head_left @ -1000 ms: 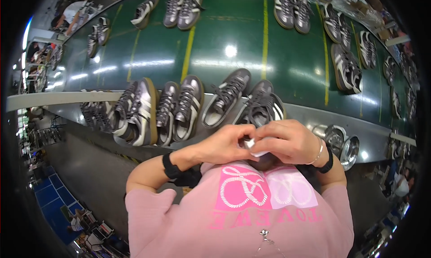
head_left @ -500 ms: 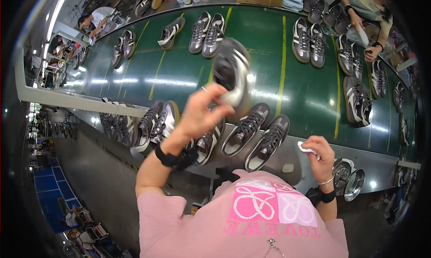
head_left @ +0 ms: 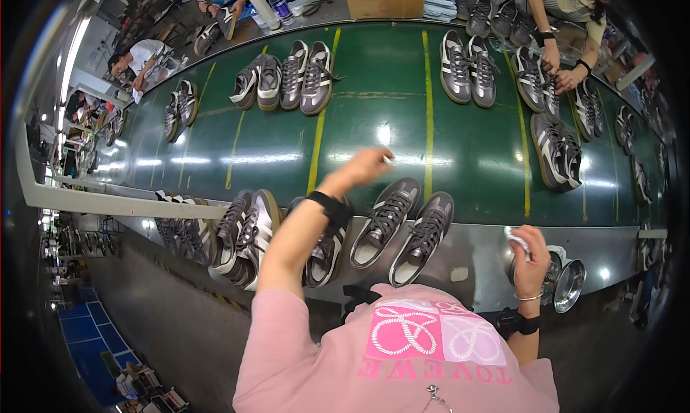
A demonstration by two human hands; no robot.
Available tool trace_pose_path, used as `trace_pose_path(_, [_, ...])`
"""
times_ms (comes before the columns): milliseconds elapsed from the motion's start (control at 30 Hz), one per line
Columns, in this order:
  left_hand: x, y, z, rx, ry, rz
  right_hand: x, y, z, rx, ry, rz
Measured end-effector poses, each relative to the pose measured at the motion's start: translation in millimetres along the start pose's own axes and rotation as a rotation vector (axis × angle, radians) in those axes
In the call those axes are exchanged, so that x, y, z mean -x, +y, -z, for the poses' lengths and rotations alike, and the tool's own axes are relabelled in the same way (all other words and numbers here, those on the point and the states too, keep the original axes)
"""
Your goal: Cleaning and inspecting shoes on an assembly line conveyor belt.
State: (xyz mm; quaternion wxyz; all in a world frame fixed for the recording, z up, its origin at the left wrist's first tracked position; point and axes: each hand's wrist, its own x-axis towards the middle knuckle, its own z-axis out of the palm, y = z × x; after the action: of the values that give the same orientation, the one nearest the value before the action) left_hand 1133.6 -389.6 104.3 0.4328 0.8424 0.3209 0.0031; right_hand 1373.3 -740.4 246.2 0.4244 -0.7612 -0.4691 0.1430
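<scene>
- Centre: left hand [head_left: 365, 166] is partly open, fingers loosely bent, visibly empty.
- Right: right hand [head_left: 530, 260] pinches a white wad [head_left: 514, 237].
- Lower centre: shoes [head_left: 389, 215].

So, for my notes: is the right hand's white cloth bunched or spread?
Bunched: the white cloth shows only as a small wad in the right hand.

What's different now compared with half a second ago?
The left hand has let go of its shoe, which moved farther away and now stands on the green belt, right of the lone one. The right hand still holds its white wad, and the middle pair at the near edge stayed put.
</scene>
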Motion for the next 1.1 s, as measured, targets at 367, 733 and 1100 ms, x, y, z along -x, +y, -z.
trace_pose_path(367, [-38.9,78.0,-142.0,-0.399,-0.321,0.092,79.9,56.6,127.3,0.388,0.484,-0.223])
trace_pose_path(733, [-3.6,89.6,-145.4,-0.093,-0.050,0.083,112.0,125.1,159.6,0.493,0.287,-0.283])
trace_pose_path(1100, [65.9,38.1,-115.8,-0.008,0.124,0.187,114.7,131.9,165.9,0.464,0.310,-0.279])
